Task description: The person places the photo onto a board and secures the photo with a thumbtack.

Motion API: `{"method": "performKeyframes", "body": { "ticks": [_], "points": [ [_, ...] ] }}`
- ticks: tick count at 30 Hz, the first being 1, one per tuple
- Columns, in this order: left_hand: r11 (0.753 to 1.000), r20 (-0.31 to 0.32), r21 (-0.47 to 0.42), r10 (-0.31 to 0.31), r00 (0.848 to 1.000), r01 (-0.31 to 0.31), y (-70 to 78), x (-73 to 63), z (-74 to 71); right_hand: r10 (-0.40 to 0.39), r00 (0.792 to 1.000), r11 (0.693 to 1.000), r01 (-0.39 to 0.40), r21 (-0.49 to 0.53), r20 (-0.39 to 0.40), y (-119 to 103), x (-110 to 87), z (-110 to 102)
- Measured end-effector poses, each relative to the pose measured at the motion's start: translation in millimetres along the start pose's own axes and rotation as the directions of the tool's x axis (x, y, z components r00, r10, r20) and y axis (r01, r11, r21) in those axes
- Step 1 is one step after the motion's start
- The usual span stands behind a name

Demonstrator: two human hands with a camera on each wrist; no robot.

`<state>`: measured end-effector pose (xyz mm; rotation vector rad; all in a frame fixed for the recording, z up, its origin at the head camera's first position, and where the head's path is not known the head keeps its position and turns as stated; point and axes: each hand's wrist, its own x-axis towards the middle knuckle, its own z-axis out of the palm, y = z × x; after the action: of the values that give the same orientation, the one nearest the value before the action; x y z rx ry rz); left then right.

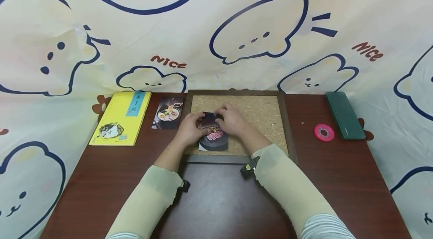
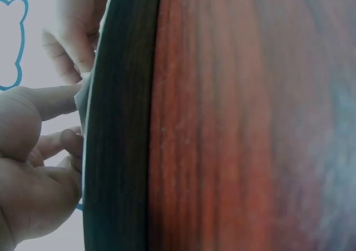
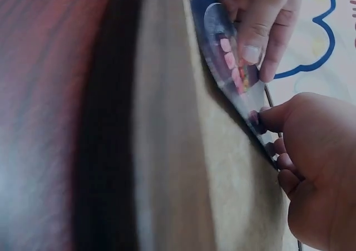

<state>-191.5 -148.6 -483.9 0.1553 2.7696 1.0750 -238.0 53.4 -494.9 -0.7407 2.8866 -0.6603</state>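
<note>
A dark food photo card (image 1: 214, 142) with pink slices pictured on it overlaps the left half of a framed cork board (image 1: 257, 118) in the head view. My left hand (image 1: 190, 130) pinches the card's left side, thumb on the printed face. At its upper right part, the fingers and thumb of my right hand (image 1: 232, 120) grip the card. The right wrist view shows the card (image 3: 227, 62) bowed and slanting over the cork, between the left hand (image 3: 264, 25) and the right hand (image 3: 322, 167). Only a pale sliver of card (image 2: 83, 98) shows beside the left hand (image 2: 39, 173).
Left of the board lie another food photo card (image 1: 168, 114) and a yellow book (image 1: 120, 118). A pink tape roll (image 1: 324, 132) and a dark green box (image 1: 345, 115) are on the right. A patterned cloth (image 1: 236, 73) hangs behind the brown table (image 1: 216, 201).
</note>
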Motion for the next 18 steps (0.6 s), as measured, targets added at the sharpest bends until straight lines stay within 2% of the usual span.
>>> {"method": "performKeyframes", "body": {
  "ticks": [8,14,18],
  "points": [
    [1.000,0.010,0.011,-0.019,1.000,0.019,3.3,-5.6,-1.9,0.004,1.000,0.999,-0.004,0.038,-0.001,-1.4,-12.0,1.8],
    [1.000,0.000,-0.014,0.000,1.000,0.000,0.5,-9.7,-2.7,-0.031,0.998,0.988,0.037,0.151,-0.046,6.5,-21.4,2.8],
    [1.000,-0.006,-0.025,0.016,1.000,-0.016,-2.7,-13.1,-3.6,-0.027,0.998,0.976,0.040,0.216,-0.063,11.3,-32.4,1.5]
  ]
}}
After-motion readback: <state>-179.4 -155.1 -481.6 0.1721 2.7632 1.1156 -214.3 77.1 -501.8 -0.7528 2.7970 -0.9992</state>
